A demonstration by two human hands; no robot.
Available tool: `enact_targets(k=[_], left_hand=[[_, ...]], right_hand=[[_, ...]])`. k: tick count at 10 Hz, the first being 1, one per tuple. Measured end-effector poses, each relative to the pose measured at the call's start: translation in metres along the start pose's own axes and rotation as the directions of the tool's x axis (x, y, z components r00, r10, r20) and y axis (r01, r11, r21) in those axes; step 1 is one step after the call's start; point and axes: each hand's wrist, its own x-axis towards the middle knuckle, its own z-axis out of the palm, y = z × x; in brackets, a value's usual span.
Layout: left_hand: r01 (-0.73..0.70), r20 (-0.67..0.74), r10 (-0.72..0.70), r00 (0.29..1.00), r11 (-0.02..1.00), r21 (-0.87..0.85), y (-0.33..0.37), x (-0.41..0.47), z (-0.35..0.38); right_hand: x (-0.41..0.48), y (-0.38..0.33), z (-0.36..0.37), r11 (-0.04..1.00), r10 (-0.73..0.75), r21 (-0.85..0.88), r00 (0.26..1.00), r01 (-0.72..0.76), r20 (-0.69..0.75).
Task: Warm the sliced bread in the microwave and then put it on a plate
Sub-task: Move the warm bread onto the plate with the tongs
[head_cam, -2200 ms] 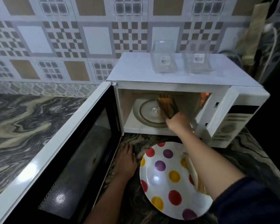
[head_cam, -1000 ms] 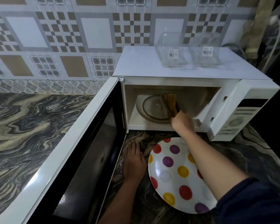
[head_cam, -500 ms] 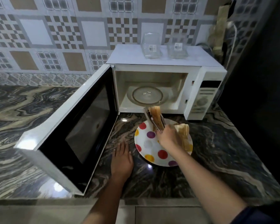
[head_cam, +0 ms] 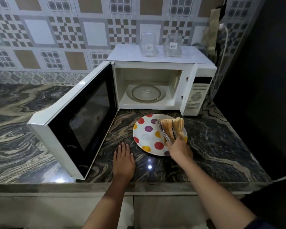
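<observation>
A white plate with coloured dots [head_cam: 145, 136] lies on the marble counter in front of the white microwave [head_cam: 155, 63]. My right hand [head_cam: 180, 148] grips metal tongs [head_cam: 163, 133] that clamp a bread slice [head_cam: 168, 128] over the plate's right side. Another bread slice [head_cam: 178, 125] stands on edge just right of it on the plate. The microwave door [head_cam: 76, 116] hangs wide open; the glass turntable [head_cam: 146, 93] inside is bare. My left hand [head_cam: 123, 160] rests flat, fingers spread, on the counter left of the plate.
Two clear plastic containers [head_cam: 148, 44] [head_cam: 172, 45] stand on top of the microwave. A white cable [head_cam: 223, 47] runs down the wall at the right. The open door blocks the counter to the left of the plate. The counter's front edge [head_cam: 139, 185] lies just below my left hand.
My right hand has drawn the tongs with the bread slice out of the microwave and lowered it over the plate beside the other slice. The left hand stayed put; the view pulled back.
</observation>
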Motion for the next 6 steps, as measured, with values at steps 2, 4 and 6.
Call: enact_targets(k=[2, 4, 6], left_hand=[[0.003, -0.008, -0.003, 1.0, 1.0, 0.006, 0.002, -0.003, -0.001], [-0.002, -0.022, 0.003, 1.0, 1.0, 0.006, 0.003, -0.003, 0.0], [0.002, -0.021, -0.002, 1.0, 1.0, 0.014, 0.002, -0.003, 0.003]], right_hand=[[-0.001, 0.002, -0.005, 1.0, 0.001, 0.001, 1.0, -0.001, 0.012], [-0.007, 0.001, -0.014, 0.992, -0.073, -0.103, 0.997, 0.069, -0.034], [-0.019, 0.004, -0.021, 0.957, -0.236, -0.213, 0.957, 0.198, -0.171]])
